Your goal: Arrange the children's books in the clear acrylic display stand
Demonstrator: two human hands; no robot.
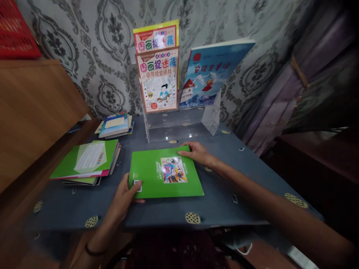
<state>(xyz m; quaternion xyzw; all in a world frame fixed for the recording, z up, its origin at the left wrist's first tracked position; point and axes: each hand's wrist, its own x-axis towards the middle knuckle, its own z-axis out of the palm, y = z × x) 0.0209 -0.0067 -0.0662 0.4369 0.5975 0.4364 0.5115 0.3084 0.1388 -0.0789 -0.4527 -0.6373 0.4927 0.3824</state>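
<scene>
In the lower centre of the frame, a green book (148, 166) lies sideways above a blue-grey surface (224, 209) patterned with pineapples, a colourful illustration on the right half of its cover. The left hand (125, 192) grips its lower left corner, thumb on the cover beside a barcode label (137, 185) and fingertips showing under the near edge. The right hand (196, 152) grasps the far edge near the upper right corner, thumb over the cover. Whether the book touches the cloth beneath is hard to tell.

At the upper centre stands a clear book stand (175, 132). On its left side, a brown-bordered hide-and-seek picture book (159, 89) overlaps a yellow-edged one (157, 28); on its right side, a blue Andersen fairy-tale book (206, 71) leans at a tilt.

Left of centre, a stack of books (75, 158) topped by a green cover sits near the surface's left side, with a smaller pile (113, 127) just behind it. A red plastic basket (17, 33) fills the upper left corner, above a wooden panel (36, 112). A greyish curtain (269, 97) hangs at the upper right, beside the patterned wall covering (112, 30).
</scene>
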